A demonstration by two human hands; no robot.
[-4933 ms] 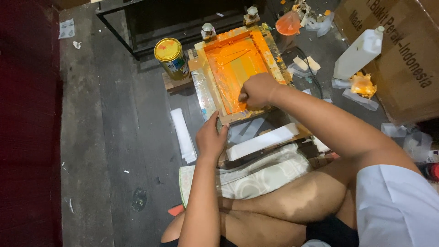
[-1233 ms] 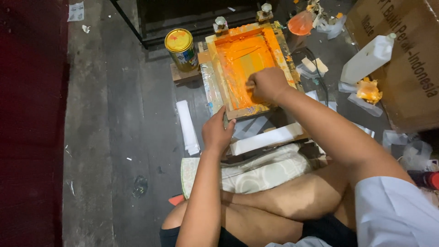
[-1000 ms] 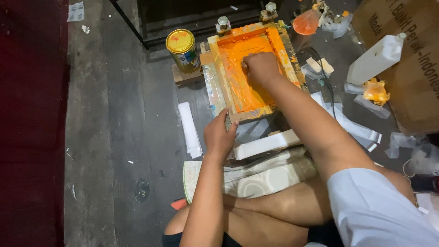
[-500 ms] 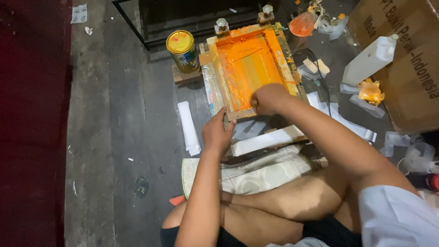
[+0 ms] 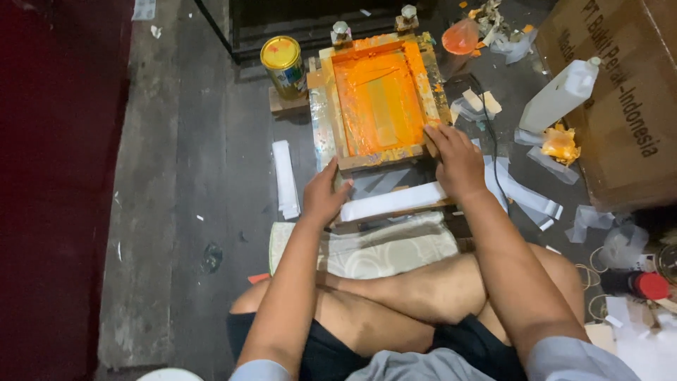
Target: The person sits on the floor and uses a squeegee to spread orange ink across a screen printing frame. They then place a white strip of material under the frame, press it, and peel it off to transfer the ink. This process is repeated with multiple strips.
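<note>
Both hands at the near edge of the ink-coated printing frame.

The orange screen frame (image 5: 381, 99) lies flat on its stand. Left hand (image 5: 326, 197) grips the near-left corner, apparently steadying it. Right hand (image 5: 457, 159) presses curled fingers onto the near-right corner; anything held beneath is hidden. Yellow-lidded can (image 5: 283, 65) stands beside.

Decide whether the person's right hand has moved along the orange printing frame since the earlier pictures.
Yes. The right hand has come back from the middle of the orange screen frame to its near right corner.
</note>
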